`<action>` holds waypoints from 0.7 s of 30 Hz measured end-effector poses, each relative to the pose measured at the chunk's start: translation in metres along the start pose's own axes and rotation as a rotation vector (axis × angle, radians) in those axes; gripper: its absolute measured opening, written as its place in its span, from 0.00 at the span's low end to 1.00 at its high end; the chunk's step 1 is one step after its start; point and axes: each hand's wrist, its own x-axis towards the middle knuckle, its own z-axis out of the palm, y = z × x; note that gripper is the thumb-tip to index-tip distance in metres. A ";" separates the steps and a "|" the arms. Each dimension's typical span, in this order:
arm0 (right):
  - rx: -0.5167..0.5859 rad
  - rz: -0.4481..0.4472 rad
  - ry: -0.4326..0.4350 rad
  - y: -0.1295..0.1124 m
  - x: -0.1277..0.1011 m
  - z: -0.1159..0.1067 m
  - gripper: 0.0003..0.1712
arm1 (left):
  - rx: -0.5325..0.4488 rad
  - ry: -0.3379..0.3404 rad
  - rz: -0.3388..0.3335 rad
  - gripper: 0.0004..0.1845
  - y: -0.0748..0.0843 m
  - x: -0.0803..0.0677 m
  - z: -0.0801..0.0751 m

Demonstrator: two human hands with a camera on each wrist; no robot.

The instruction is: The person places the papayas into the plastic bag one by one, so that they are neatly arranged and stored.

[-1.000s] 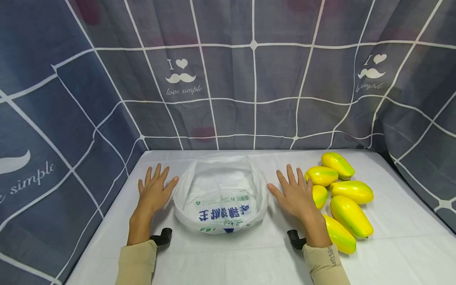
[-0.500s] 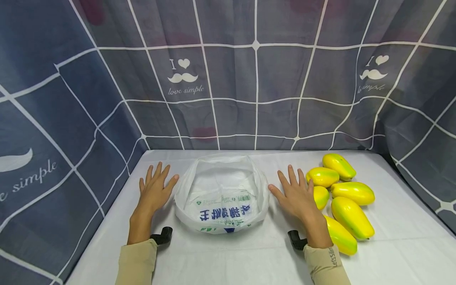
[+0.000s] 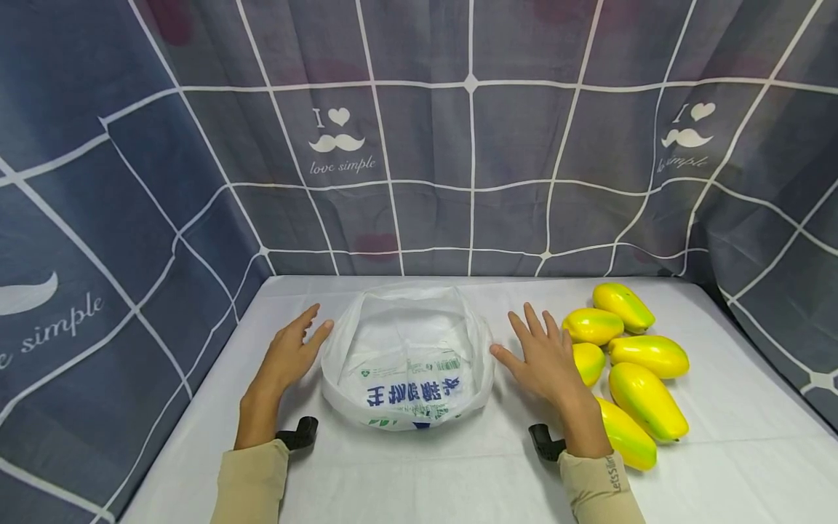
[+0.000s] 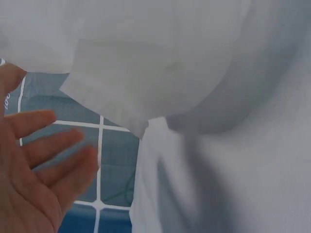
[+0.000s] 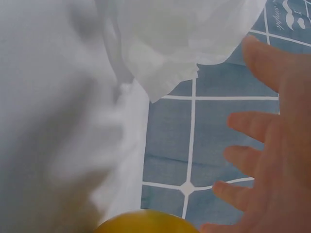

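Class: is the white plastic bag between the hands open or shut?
Open: the bag's rim is spread wide, and its inside looks empty.

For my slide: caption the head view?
Open hands flank a white printed plastic bag; yellow-green papayas lie right.

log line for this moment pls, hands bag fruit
left hand: open, beside plastic bag | right hand: open, between bag and papayas | bag: mouth open, nothing visible inside | papayas: six on table

The left hand (image 3: 290, 356) has tipped up on edge (fingers straight) beside the bag (image 3: 406, 364).
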 end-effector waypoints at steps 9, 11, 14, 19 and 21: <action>0.118 -0.062 0.073 0.000 -0.002 -0.005 0.42 | -0.056 -0.029 -0.024 0.40 0.005 0.002 0.007; 0.141 -0.072 0.081 -0.001 -0.002 -0.007 0.41 | -0.049 -0.025 -0.021 0.38 0.004 0.002 0.006; 0.164 -0.082 0.092 -0.002 -0.002 -0.010 0.40 | -0.043 -0.017 -0.021 0.35 0.004 0.001 0.003; 0.193 -0.096 0.121 -0.006 -0.003 -0.019 0.39 | -0.041 0.004 -0.005 0.30 0.007 0.003 0.003; 0.202 -0.095 0.125 -0.007 -0.004 -0.023 0.39 | -0.041 0.010 0.005 0.28 0.008 0.004 0.004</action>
